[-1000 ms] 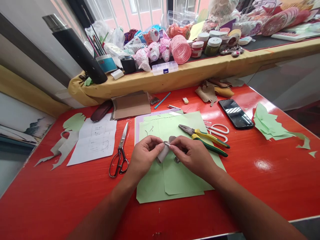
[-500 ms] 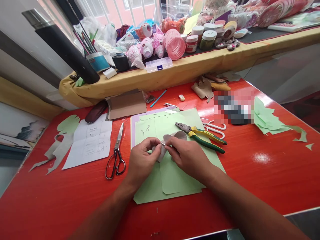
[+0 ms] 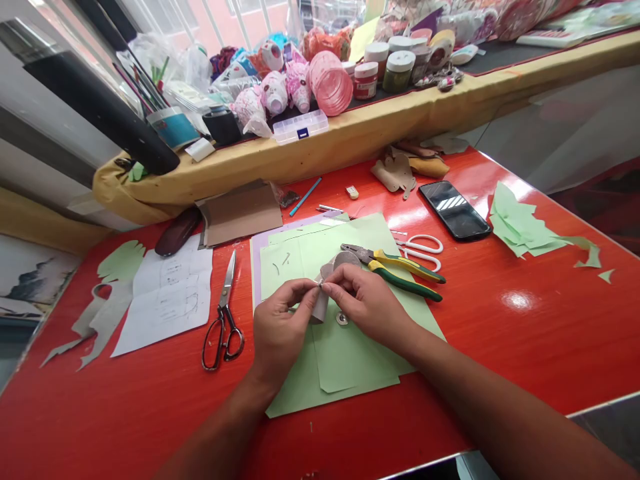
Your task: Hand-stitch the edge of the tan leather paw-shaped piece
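Grey-brown cutout (image 3: 320, 305), curled, with rounded lobes on top, above green paper (image 3: 350, 363). Left hand (image 3: 280, 328) and right hand (image 3: 369, 303) grips are both clamped on its upper edge.

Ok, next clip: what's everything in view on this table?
table: one, red, under everything
paper sheets: several, light green, table centre
cut-out: one, grey, just above the paper sheets
pliers: one, yellow-and-green handles, on the paper sheets
scissors: one, black, left of the paper sheets
small scissors: one, white, right of the pliers
phone: one, black, far right
sketch paper: one, white, left
cardboard: one, brown, behind the scissors
left hand: one, pinching the cut-out
right hand: one, pinching the cut-out
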Tool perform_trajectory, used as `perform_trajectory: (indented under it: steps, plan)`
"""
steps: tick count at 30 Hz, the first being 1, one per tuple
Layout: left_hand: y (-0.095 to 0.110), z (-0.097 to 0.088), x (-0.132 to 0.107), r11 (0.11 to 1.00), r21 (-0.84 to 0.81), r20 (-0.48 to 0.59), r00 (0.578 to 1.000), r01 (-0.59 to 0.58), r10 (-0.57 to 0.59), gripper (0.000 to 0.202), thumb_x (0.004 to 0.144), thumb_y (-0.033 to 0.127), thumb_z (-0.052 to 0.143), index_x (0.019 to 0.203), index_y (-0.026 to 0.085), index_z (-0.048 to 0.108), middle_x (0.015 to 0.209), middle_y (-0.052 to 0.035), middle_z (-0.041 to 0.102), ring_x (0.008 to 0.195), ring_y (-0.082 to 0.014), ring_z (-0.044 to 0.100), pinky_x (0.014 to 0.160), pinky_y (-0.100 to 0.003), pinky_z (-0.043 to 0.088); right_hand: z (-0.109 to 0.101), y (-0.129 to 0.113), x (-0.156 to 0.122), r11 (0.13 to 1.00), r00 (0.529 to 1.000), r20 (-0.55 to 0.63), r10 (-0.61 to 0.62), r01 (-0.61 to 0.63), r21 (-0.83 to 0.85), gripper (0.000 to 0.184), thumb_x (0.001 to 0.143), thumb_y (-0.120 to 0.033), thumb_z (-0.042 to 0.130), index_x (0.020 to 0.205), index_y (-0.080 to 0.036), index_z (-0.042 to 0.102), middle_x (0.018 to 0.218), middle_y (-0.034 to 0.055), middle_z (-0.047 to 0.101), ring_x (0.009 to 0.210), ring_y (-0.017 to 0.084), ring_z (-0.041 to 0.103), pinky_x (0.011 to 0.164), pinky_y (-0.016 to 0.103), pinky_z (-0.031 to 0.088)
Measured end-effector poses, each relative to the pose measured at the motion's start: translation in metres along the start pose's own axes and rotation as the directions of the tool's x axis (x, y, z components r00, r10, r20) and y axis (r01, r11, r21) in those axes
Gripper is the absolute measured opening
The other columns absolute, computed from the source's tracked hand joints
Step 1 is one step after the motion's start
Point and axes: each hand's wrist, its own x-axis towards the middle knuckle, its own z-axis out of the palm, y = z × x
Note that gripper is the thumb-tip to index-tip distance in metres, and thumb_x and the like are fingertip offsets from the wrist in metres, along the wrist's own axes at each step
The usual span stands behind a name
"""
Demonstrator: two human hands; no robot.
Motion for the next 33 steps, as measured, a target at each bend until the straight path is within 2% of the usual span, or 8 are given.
perform_trajectory:
  steps: [3, 8, 18, 23, 26, 29, 31, 33]
  plan:
    - [-0.0020, 0.0023, 0.0033, 0.977, -0.182, -0.007, 0.993, 0.113, -0.117, 0.017, 0.089, 0.038, 0.074, 0.095, 0.023, 0.074, 0.087, -0.0019, 0.076, 0.077, -0.0179, 0.070, 0.066, -0.026, 0.056, -0.0013, -0.0013, -0.0012, 1.000, 1.000, 0.001, -0.009, 0.009, -0.011, 0.021, 0.100, -0.041, 0.060, 0.096, -0.021, 0.066, 0.070, -0.0014, 0.062, 0.059, 0.014, 0.058, 0.055, 0.026, 0.043]
    - [-0.0025, 0.0006, 0.0046, 0.956, -0.275, -0.053, 0.991, 0.105, -0.124, 0.019, 0.088, 0.037, 0.075, 0.097, 0.020, 0.072, 0.088, -0.0029, 0.075, 0.078, -0.0164, 0.070, 0.067, -0.025, 0.056, -0.0038, -0.0033, -0.0028, 1.000, 0.997, 0.077, 0.005, -0.004, -0.018, 0.022, 0.098, -0.040, 0.063, 0.107, -0.021, 0.068, 0.061, -0.0046, 0.057, 0.053, 0.014, 0.056, 0.054, 0.026, 0.042]
    - [-0.0062, 0.0001, 0.0051, 0.959, -0.241, 0.029, 0.989, 0.146, -0.144, 0.021, 0.089, 0.040, 0.074, 0.095, 0.020, 0.072, 0.087, -0.0026, 0.075, 0.076, -0.0162, 0.068, 0.066, -0.024, 0.054, -0.0005, -0.0017, -0.0066, 0.940, 0.995, -0.002, -0.103, 0.096, -0.329, 0.018, 0.100, -0.037, 0.059, 0.098, -0.022, 0.069, 0.063, -0.0014, 0.060, 0.054, 0.015, 0.053, 0.054, 0.027, 0.036]
    - [-0.0057, 0.0010, 0.0034, 0.992, -0.111, 0.000, 0.999, 0.054, -0.054, 0.016, 0.092, 0.036, 0.070, 0.094, 0.020, 0.074, 0.085, -0.0014, 0.075, 0.074, -0.0154, 0.068, 0.063, -0.023, 0.054, -0.0011, -0.0030, -0.0045, 0.978, 0.999, 0.000, -0.051, 0.050, -0.203, 0.021, 0.100, -0.037, 0.059, 0.091, -0.021, 0.069, 0.064, -0.0022, 0.060, 0.056, 0.014, 0.053, 0.055, 0.027, 0.037]
    - [-0.0064, 0.0005, 0.0017, 0.992, 0.051, -0.032, 0.992, -0.116, 0.118, 0.010, 0.093, 0.029, 0.069, 0.092, 0.021, 0.075, 0.084, -0.0005, 0.076, 0.076, -0.0154, 0.070, 0.069, -0.023, 0.056, -0.0012, -0.0024, -0.0023, 0.996, 1.000, 0.011, 0.009, -0.008, -0.093, 0.024, 0.099, -0.037, 0.059, 0.083, -0.020, 0.065, 0.065, -0.0027, 0.059, 0.057, 0.013, 0.053, 0.055, 0.026, 0.038]
    - [-0.0083, 0.0005, 0.0008, 0.954, 0.153, -0.007, 0.965, -0.258, 0.262, 0.008, 0.094, 0.025, 0.068, 0.094, 0.022, 0.075, 0.087, -0.0002, 0.077, 0.079, -0.0152, 0.071, 0.077, -0.025, 0.056, -0.0011, -0.0010, -0.0009, 0.996, 0.994, 0.063, 0.088, -0.089, 0.009, 0.026, 0.099, -0.039, 0.058, 0.081, -0.020, 0.061, 0.063, -0.0038, 0.056, 0.056, 0.012, 0.052, 0.053, 0.025, 0.038]
    - [-0.0089, 0.0011, 0.0009, 0.961, 0.142, -0.013, 0.971, -0.236, 0.240, 0.007, 0.093, 0.026, 0.069, 0.094, 0.022, 0.075, 0.085, 0.0000, 0.077, 0.077, -0.0148, 0.070, 0.075, -0.024, 0.056, -0.0015, -0.0007, -0.0005, 0.989, 0.987, 0.100, 0.126, -0.133, 0.069, 0.026, 0.100, -0.040, 0.057, 0.082, -0.021, 0.059, 0.059, -0.0052, 0.053, 0.052, 0.012, 0.050, 0.052, 0.024, 0.037]
    - [-0.0090, 0.0021, 0.0016, 0.989, 0.065, -0.041, 0.990, -0.133, 0.136, 0.008, 0.093, 0.029, 0.070, 0.092, 0.022, 0.074, 0.083, 0.0001, 0.076, 0.074, -0.0144, 0.069, 0.069, -0.023, 0.055, -0.0025, -0.0013, -0.0007, 0.987, 0.984, 0.121, 0.128, -0.139, 0.084, 0.027, 0.101, -0.041, 0.055, 0.085, -0.021, 0.059, 0.056, -0.0061, 0.052, 0.050, 0.012, 0.048, 0.051, 0.024, 0.037]
